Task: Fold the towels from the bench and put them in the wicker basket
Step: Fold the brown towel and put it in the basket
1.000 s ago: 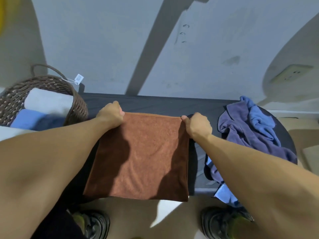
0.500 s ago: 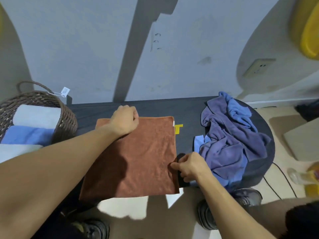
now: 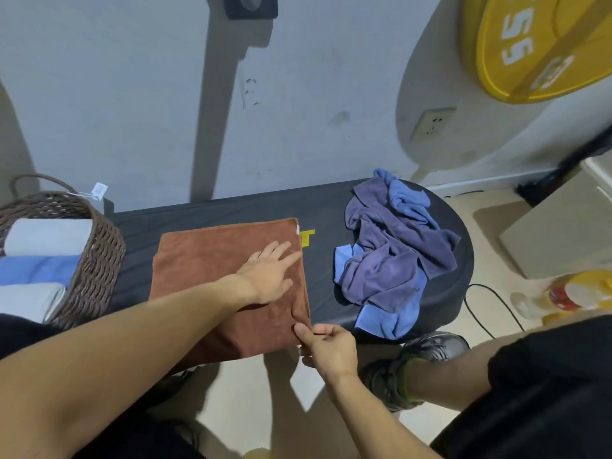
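Observation:
A brown towel (image 3: 212, 260), folded to a rectangle, lies flat on the black bench (image 3: 218, 210) with its near edge hanging over the front. My left hand (image 3: 268, 276) lies flat on it with fingers spread, near its right edge. My right hand (image 3: 328, 346) pinches the towel's near right corner between thumb and fingers. To the right, a crumpled heap of blue and purple towels (image 3: 390, 256) sits on the bench's rounded end. At the far left stands the wicker basket (image 3: 99, 253), holding folded grey and blue towels (image 3: 43, 250).
A grey wall runs behind the bench, with a socket (image 3: 430, 122) and a yellow weight plate (image 3: 536, 44) at upper right. On the floor to the right are a beige box (image 3: 563, 226), a cable and yellow bottles (image 3: 569, 293). My shoes (image 3: 414, 359) stand below the bench.
My left hand has opened from a fist and slid right to lie flat on the brown towel. My right hand has moved down the towel's right edge to its near corner.

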Tool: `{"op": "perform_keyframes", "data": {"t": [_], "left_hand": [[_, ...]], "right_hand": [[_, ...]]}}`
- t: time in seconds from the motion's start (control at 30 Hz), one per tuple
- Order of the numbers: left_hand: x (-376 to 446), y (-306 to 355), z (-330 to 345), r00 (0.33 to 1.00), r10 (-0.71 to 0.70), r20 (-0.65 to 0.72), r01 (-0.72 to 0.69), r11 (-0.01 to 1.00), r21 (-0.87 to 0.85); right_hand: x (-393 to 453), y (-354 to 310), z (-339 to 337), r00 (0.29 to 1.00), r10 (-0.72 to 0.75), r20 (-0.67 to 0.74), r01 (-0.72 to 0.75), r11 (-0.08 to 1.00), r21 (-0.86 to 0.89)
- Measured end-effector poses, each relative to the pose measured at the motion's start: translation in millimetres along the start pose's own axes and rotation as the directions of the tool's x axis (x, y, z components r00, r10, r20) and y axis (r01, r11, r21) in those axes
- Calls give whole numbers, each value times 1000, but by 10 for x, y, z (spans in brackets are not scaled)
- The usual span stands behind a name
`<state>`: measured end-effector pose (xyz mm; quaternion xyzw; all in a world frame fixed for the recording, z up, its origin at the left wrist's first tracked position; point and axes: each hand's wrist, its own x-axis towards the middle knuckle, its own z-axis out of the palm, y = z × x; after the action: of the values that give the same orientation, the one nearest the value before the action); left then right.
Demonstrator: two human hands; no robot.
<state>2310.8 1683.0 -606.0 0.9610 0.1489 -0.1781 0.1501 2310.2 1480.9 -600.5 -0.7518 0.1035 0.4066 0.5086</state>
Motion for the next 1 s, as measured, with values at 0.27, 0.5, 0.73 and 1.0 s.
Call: {"op": "perform_keyframes", "data": {"t": [0.27,0.5,0.73,1.0], "left_hand": [[-57,38,53,1000,-13,-12,13,999,40],[-22,18,-27,1000,-14,21,14,1000,11],[-14,31,-46,999,-19,33,19,1000,3],[-30,40,-56,999,-23,30,24,1000,-11]], "right_hand": [[-34,82,-35,995,-87,-56,77,985,-154],[-80,99,-65,985,-173,22,171,925,-338],[-43,80,-139,955,-271,-120,186,864,-467],[-19,115,-88,846,-477,240,518,626,-583]]}}
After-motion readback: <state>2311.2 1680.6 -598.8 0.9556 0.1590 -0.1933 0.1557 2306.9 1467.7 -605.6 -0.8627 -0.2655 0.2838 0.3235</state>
